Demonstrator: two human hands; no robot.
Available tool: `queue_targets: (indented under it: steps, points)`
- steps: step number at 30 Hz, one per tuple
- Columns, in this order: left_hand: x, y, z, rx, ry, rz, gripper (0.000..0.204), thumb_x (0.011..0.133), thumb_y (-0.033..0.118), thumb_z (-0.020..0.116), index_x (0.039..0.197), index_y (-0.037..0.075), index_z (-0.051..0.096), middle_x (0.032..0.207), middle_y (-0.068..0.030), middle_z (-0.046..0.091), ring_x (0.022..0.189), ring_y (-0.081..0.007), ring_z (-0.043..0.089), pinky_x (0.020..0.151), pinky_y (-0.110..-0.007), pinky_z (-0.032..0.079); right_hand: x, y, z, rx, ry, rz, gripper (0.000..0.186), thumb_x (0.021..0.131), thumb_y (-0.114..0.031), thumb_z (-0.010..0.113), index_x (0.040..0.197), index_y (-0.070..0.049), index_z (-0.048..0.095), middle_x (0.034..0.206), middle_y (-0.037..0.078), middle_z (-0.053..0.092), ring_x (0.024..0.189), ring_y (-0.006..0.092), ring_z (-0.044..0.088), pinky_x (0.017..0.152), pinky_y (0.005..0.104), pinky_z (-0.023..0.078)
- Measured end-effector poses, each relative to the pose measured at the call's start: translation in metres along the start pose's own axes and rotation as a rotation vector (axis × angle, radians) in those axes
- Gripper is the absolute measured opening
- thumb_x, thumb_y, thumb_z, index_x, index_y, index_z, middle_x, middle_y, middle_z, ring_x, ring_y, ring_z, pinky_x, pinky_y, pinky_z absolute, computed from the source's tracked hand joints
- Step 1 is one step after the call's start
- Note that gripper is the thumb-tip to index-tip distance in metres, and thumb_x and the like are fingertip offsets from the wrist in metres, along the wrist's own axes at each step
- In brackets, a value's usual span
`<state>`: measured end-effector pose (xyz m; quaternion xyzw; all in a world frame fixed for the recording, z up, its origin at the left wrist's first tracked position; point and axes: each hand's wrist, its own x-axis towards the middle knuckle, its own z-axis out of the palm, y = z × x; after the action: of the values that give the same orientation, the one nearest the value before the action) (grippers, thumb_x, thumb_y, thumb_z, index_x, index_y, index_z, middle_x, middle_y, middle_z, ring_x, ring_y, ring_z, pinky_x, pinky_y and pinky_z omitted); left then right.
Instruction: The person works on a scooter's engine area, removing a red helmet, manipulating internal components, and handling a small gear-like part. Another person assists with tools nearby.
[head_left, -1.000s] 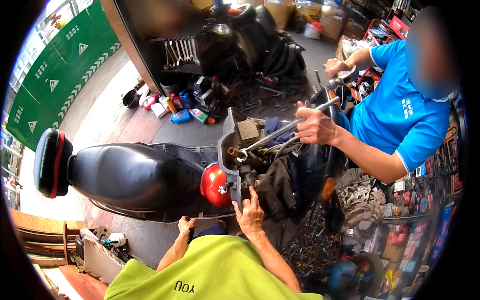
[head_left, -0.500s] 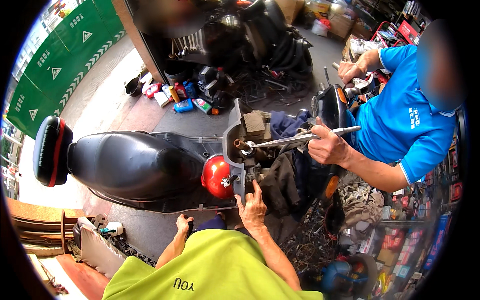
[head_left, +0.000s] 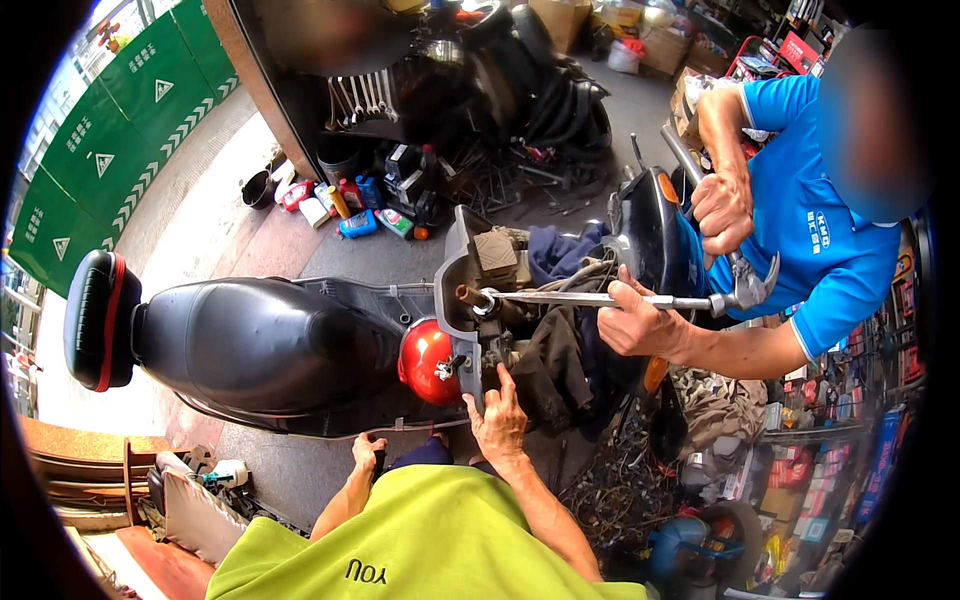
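Note:
A scooter with a black seat (head_left: 255, 325) stands crosswise, its grey front panel (head_left: 452, 265) opened around a brown steering tube (head_left: 465, 294). My right hand (head_left: 500, 420) grips the panel's near edge, thumb on one side and index finger stretched along the other. Lower and to the left, my left hand (head_left: 364, 462) has curled fingers beside a dark item I cannot make out. A co-worker at the right holds a long steel rod (head_left: 570, 298), its tip at a metal ring (head_left: 484, 302) by the tube. The co-worker's other hand holds a claw hammer (head_left: 748, 285), its head at the rod's outer end.
A red rounded cover (head_left: 428, 360) sits left of the panel. Dark cloths (head_left: 550, 365) and cables fill the scooter's front. Oil bottles (head_left: 358, 222) stand beyond it, near hanging wrenches (head_left: 360, 100). Shelves with boxed parts (head_left: 800, 500) line the right side, and scraps litter the floor.
The co-worker's hammer has swung down to the rod's outer end, and the rod lies more level. My hands keep their places on the scene; the view has shifted slightly.

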<state>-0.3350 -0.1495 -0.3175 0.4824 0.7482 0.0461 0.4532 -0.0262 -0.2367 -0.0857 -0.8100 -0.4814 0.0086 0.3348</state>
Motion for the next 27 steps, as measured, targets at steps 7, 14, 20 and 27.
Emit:
queue_targets:
  steps: [7,14,20,27]
  points:
    - [-0.005,0.002,0.002,-0.067,0.006,0.032,0.032,0.076,0.008,0.072,0.103,-0.004,0.058,0.074,-0.0138,0.065,0.052,-0.0194,0.062,0.042,-0.032,0.049,0.000,0.001,0.001,0.009,0.001,-0.003,0.035,0.085,-0.030,0.073,0.078,0.001,0.056,0.137,0.022,0.047,0.094,0.0344,0.064,0.073,0.0390,0.056]
    - [-0.009,0.004,0.002,-0.044,-0.027,-0.031,0.041,0.072,0.014,0.073,0.106,-0.006,0.062,0.088,-0.0195,0.068,0.071,-0.0246,0.068,0.060,-0.034,0.056,0.001,-0.001,-0.003,0.028,-0.007,0.003,0.036,0.086,-0.029,0.071,0.080,0.003,0.055,0.133,0.024,0.050,0.099,0.0389,0.064,0.075,0.0405,0.056]
    - [-0.003,-0.001,0.006,-0.031,0.016,0.024,0.034,0.076,0.011,0.070,0.104,-0.005,0.061,0.081,-0.0169,0.067,0.063,-0.0223,0.065,0.053,-0.033,0.052,-0.001,0.001,0.000,0.006,-0.002,-0.012,0.034,0.084,-0.027,0.074,0.081,0.002,0.056,0.137,0.023,0.046,0.095,0.0349,0.064,0.075,0.0391,0.056]
    - [-0.020,0.042,-0.002,-0.164,0.006,0.073,0.038,0.079,0.009,0.068,0.112,-0.005,0.058,0.082,-0.0150,0.068,0.056,-0.0194,0.065,0.046,-0.032,0.051,-0.002,0.003,0.001,-0.007,0.006,-0.002,0.034,0.084,-0.028,0.073,0.080,0.001,0.056,0.137,0.022,0.046,0.094,0.0342,0.064,0.074,0.0393,0.055]
